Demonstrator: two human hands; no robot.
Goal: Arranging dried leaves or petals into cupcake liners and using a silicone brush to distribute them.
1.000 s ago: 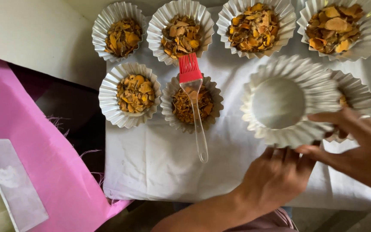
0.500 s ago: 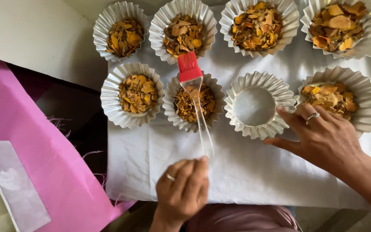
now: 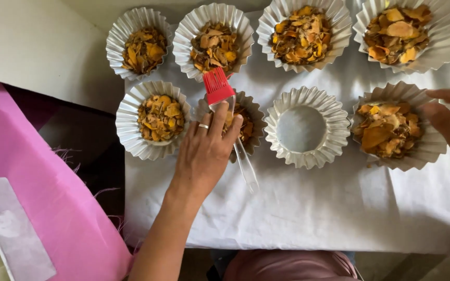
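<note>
A pastry brush with a red silicone head and clear plastic handle (image 3: pixel 234 130) lies across a fluted foil cup of dried orange-brown chips (image 3: pixel 243 124) in the middle of the lower row. Its long axis runs nearly straight up the view, tilted a little: the red bristles point away from the person, toward the upper row, and the clear handle end points back toward the near edge of the white paper sheet (image 3: pixel 308 208).

The left hand (image 3: pixel 207 151), a ring on one finger, lies over the brush with its fingers spread and laid on the handle and the cup rim; whether they are closed on the handle cannot be told. The right hand (image 3: pixel 446 117) reaches in at the right edge, fingers apart, its tips at the rim of the filled foil cup on the right (image 3: pixel 394 127).

Between those two cups stands an empty fluted foil cup (image 3: pixel 306 126), shiny and pleated. Another filled cup (image 3: pixel 154 118) sits left of the brush, and four more fill the upper row (image 3: pixel 298 34). The paper covers a table; to the left lie a pink fabric (image 3: pixel 32 192) with frayed threads and a pale board (image 3: pixel 32 47).
</note>
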